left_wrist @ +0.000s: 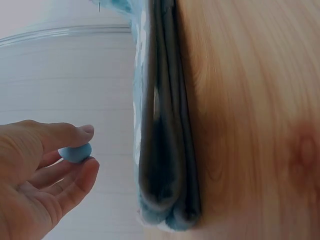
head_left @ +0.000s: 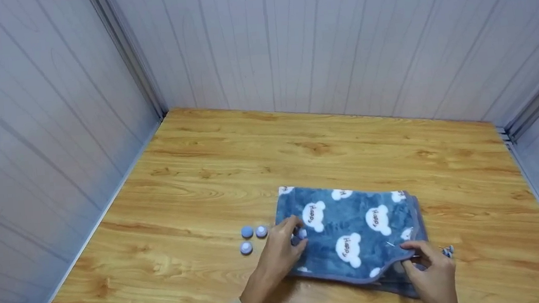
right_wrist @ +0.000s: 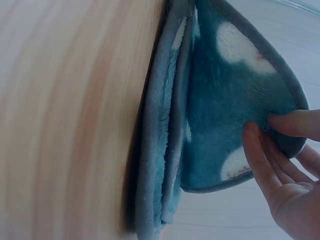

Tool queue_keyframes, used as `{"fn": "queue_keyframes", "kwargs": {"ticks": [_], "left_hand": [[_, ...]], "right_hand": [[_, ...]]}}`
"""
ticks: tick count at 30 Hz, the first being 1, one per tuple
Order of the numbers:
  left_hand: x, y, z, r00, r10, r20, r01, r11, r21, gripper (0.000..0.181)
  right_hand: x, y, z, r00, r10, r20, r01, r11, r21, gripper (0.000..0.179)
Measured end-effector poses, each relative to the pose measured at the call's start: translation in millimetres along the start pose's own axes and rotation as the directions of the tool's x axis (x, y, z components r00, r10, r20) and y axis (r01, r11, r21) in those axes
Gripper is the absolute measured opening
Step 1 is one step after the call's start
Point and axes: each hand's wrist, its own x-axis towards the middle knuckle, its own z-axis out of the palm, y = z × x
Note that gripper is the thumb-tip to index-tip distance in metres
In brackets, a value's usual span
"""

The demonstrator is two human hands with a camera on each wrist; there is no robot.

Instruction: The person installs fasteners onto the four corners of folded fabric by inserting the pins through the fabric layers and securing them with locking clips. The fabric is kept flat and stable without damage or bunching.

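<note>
A folded blue fleece blanket with white bear heads and grey edging lies on the table. Above its left side, my left hand pinches a small blue round cap between thumb and fingers, apart from the cloth. My right hand grips the near right corner of the top layer and lifts it, showing the patterned underside in the right wrist view. A thin white pin-like sliver shows near that raised corner; its full shape cannot be made out.
Left of the blanket are a blue round cap and two pale-topped ones. Small blue-and-white pieces lie right of the right hand. Pale panel walls enclose the wooden table at the back and sides.
</note>
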Motion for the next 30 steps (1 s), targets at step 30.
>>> {"fn": "queue_keyframes", "kwargs": {"ticks": [30], "left_hand": [[10.4, 19.3, 39.3, 0.978, 0.152, 0.142, -0.133, 0.982, -0.137, 0.03]], "right_hand": [[-0.6, 2.7, 1.0, 0.999, -0.041, -0.01, 0.041, 0.998, 0.055, 0.035]]}}
